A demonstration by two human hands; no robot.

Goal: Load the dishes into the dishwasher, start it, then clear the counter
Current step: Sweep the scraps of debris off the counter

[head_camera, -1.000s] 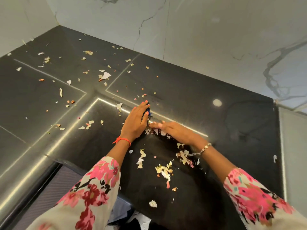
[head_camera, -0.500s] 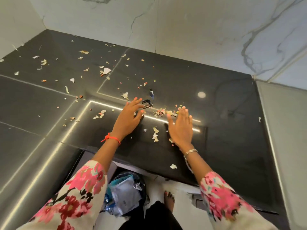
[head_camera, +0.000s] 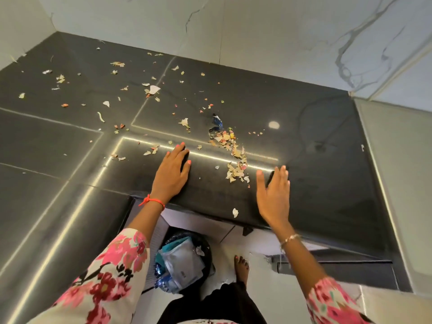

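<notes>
Looking down, we are seeing a glossy black stone table [head_camera: 315, 146] set against a white marble-veined wall [head_camera: 268, 36], and both of our bare hands are lying on it near its front edge. Our left hand [head_camera: 171, 175], with an orange thread tied at the wrist, is resting palm down with its grip spread flat and pinching nothing. Our right hand [head_camera: 273, 195], with a thin metal bracelet at the wrist, is angling slightly on its outer side, its grip also spread wide and holding nothing.

Between the two hands, and a little farther back, a loose heap of pale, yellow and pink scraps [head_camera: 235, 160] is trailing across the table, apart from both hands. At the far end of that heap a small crumpled blue and silver wrapper [head_camera: 217, 123] is lying. More scraps are scattering over the left and back part of the table, among them a larger white shard [head_camera: 154, 89], and one white scrap [head_camera: 235, 212] is sitting by the front edge just left of our right wrist.

Below the table edge, a black-lined bin [head_camera: 184, 260] full of clear plastic packaging is standing on the white floor, beside our bare foot [head_camera: 241, 268].
</notes>
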